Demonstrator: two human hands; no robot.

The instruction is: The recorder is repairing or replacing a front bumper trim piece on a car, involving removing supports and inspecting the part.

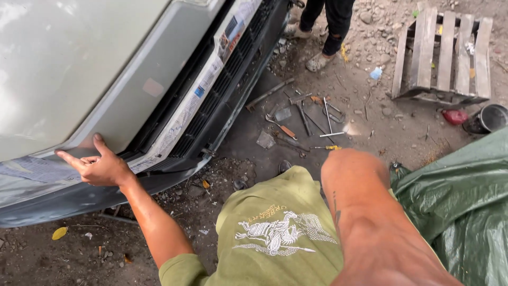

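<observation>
My left hand (pixel 100 167) presses flat, fingers spread, on the masked bumper (pixel 174 114) at left; my right hand seems out of view, grip unknowable; smoothing the paper (pixel 32 169) flat needs steady pressure.

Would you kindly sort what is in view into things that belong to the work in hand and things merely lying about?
In hand:
left hand, pressing on the car's front panel
pale car front panel
paper masking strip
black grille

Lying about:
hand tools on the ground
wooden pallet
metal pot
green tarpaulin
</observation>
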